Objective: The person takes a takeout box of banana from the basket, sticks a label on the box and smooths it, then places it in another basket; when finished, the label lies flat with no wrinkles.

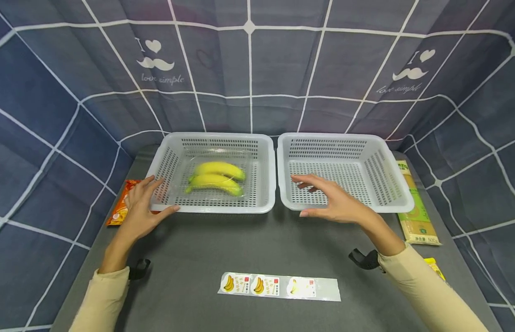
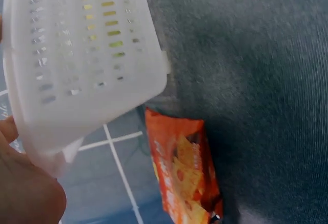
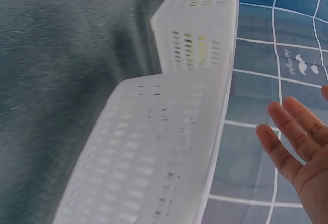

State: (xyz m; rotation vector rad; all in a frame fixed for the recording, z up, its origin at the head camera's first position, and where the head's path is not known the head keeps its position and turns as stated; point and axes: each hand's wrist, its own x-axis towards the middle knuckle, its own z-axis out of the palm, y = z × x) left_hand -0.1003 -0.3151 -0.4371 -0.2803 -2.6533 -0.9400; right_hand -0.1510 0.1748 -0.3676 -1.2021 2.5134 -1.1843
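Two white perforated baskets stand side by side at the back of the grey table. The left basket (image 1: 266, 184) (image 2: 92, 88) holds two yellow bananas (image 1: 216, 178) in clear wrap. My left hand (image 1: 143, 203) is spread at that basket's front left corner, thumb against the front wall, fingers straight. The right basket (image 1: 400, 193) (image 3: 154, 157) has nothing in it. My right hand (image 1: 328, 198) (image 3: 297, 147) hovers flat, fingers extended, over its front left rim and grips nothing.
An orange snack packet (image 1: 121, 207) (image 2: 187, 170) lies left of the left basket, partly under my hand. A long green noodle pack (image 1: 415, 207) lies right of the right basket, a yellow packet (image 1: 435, 268) nearer. A strip of banana stickers (image 1: 279, 286) lies at the table front.
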